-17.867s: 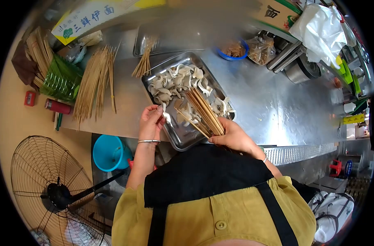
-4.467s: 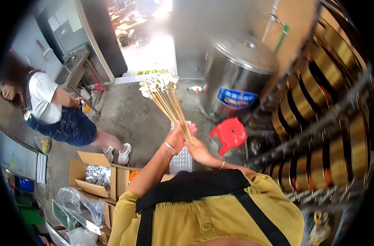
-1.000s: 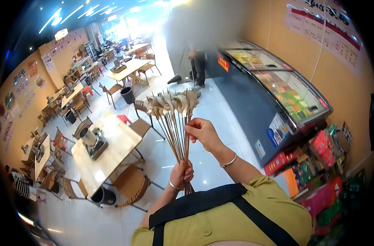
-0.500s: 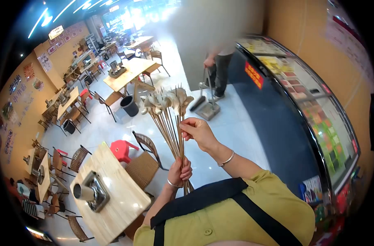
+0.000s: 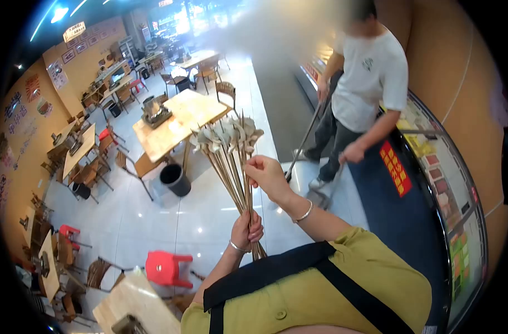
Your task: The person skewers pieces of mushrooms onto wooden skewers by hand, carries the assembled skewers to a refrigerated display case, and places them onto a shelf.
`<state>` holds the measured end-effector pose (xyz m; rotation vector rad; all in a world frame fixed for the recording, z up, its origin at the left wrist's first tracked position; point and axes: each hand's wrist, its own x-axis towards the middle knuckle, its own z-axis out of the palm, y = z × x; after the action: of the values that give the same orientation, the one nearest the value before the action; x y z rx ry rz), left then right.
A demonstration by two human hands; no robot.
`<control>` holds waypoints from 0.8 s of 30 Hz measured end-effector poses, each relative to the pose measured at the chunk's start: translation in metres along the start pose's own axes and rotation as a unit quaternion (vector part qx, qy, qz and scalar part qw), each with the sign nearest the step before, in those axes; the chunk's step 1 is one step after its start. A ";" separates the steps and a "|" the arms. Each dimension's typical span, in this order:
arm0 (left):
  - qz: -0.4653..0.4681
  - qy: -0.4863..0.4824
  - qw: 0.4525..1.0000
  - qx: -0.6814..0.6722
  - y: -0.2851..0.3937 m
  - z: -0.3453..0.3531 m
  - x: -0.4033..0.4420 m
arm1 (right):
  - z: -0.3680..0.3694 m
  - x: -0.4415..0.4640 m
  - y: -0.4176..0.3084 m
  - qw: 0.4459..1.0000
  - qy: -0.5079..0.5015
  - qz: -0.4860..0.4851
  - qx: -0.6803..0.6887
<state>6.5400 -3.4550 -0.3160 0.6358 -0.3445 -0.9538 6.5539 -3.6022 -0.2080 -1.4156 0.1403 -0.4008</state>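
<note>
A bundle of thin wooden skewers (image 5: 230, 179) stands upright in front of me, fanned out toward the top. Pale grey-white pieces of food (image 5: 226, 136) are threaded near the pointed tips; their exact kind is unclear. My left hand (image 5: 246, 231) is wrapped round the lower part of the bundle. Higher up, on the right side of the bundle, my right hand (image 5: 269, 177) has thumb and fingers pinched at a skewer just below the food. Both wrists wear a silver bangle.
A person in a white shirt (image 5: 371, 72) stands ahead on the right with a broom and dustpan (image 5: 317, 198). A glass-topped display freezer (image 5: 440, 183) runs along the right. Left are a red stool (image 5: 166, 268), a black bin (image 5: 176, 180) and wooden tables (image 5: 178, 119) with chairs.
The view has moved forward through the room, so the near table and red stool sit lower. The person with the broom appears closer. Both my hands keep their hold on the skewers.
</note>
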 end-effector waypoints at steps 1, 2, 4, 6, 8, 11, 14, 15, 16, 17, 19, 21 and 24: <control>-0.017 -0.008 1.000 -0.014 0.019 -0.010 0.036 | -0.008 0.040 -0.001 1.000 0.004 -0.007 -0.004; -0.027 0.000 0.999 -0.018 0.034 -0.023 0.069 | -0.017 0.077 0.006 1.000 0.002 -0.006 0.012; -0.047 -0.013 0.999 -0.014 0.066 -0.045 0.136 | -0.034 0.146 0.017 0.999 0.009 -0.015 0.028; -0.059 -0.027 0.998 -0.001 0.095 -0.076 0.210 | -0.053 0.224 0.036 0.999 0.023 -0.033 0.013; -0.064 -0.017 0.998 0.023 0.120 -0.100 0.271 | -0.066 0.294 0.048 0.998 0.023 -0.062 -0.018; -0.064 -0.021 0.997 0.047 0.168 -0.126 0.373 | -0.085 0.402 0.049 0.999 0.021 -0.046 0.009; -0.064 -0.015 0.996 0.057 0.208 -0.154 0.471 | -0.104 0.509 0.054 0.999 0.026 -0.035 0.017; -0.062 -0.020 0.996 0.057 0.217 -0.164 0.505 | -0.112 0.545 0.058 0.999 0.030 -0.027 0.026; -0.062 -0.024 0.997 0.051 0.227 -0.175 0.543 | -0.122 0.584 0.065 0.999 0.039 -0.034 0.016; -0.064 -0.028 0.997 0.045 0.234 -0.185 0.578 | -0.130 0.620 0.071 0.998 0.044 -0.038 0.014; -0.069 -0.052 0.996 0.038 0.248 -0.213 0.654 | -0.146 0.692 0.084 0.993 0.076 -0.082 -0.035; -0.043 -0.080 0.994 0.063 0.265 -0.239 0.730 | -0.166 0.760 0.091 0.985 0.101 -0.116 -0.077; -0.077 -0.098 0.992 0.031 0.295 -0.261 0.846 | -0.201 0.866 0.096 0.979 0.141 -0.120 -0.090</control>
<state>7.3307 -3.9504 -0.3278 0.6343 -0.5068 -1.1600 7.3065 -4.0848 -0.2115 -1.5547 0.2416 -0.8049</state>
